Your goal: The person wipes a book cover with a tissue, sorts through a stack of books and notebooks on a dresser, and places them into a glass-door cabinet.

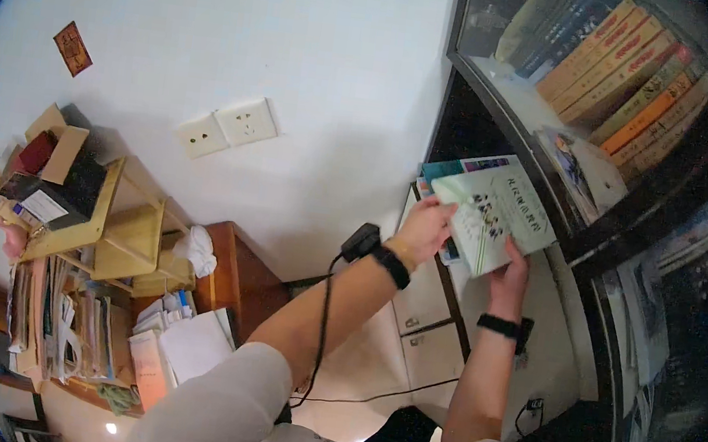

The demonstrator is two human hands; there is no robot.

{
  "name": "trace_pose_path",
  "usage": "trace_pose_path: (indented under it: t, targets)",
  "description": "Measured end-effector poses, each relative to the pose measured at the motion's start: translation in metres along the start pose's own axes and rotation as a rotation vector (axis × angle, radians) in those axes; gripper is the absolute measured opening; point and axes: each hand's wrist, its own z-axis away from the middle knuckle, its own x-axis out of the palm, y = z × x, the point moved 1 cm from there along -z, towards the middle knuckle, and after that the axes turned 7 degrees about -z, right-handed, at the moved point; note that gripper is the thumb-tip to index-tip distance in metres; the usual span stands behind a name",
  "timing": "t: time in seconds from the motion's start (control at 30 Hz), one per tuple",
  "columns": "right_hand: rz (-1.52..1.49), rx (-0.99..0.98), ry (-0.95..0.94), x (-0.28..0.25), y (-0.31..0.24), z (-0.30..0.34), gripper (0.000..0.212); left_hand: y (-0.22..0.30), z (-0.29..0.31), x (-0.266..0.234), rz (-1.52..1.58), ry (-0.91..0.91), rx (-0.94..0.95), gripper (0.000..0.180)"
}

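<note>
A pale green book (484,224) with small dark figures on its cover is held between my two hands. My left hand (425,230) grips its left edge, fingers closed. At its lower right edge, my right hand (508,280) closes on it too, with the thumb against the cover. Behind and above the book, other books with teal edges (438,171) show in part, on the shelf by the cabinet. Both of my wrists wear black bands. A black box-shaped thing (361,242) with a cable is beside my left wrist.
A dark-framed bookcase (585,249) with rows of books (624,73) stands on the right. White cabinet doors (430,354) are below my hands. On the left, a wooden shelf (131,233) carries a black box (65,194), papers (195,347) and folders. Wall sockets (247,122) are on the white wall.
</note>
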Motion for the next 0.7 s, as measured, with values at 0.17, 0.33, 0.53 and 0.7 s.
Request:
trace_pose_path:
  t: [0.17,0.33,0.53,0.7]
  targets:
    - [0.028,-0.038,-0.138,0.0,0.01,-0.094,0.044,-0.012,-0.086,-0.015,-0.321,0.286,0.071,0.028]
    - [0.486,0.039,0.101,0.038,0.015,-0.09,0.045,-0.029,-0.118,-0.045,-1.384,0.645,0.428,0.039]
    - [1.735,-0.404,0.215,-0.006,0.002,-0.172,0.058,-0.047,-0.154,-0.043,-1.211,0.944,0.457,0.03]
    - [1.482,-0.095,0.22,0.066,0.023,-0.101,0.054,-0.013,-0.122,-0.038,-1.768,0.724,0.326,0.035]
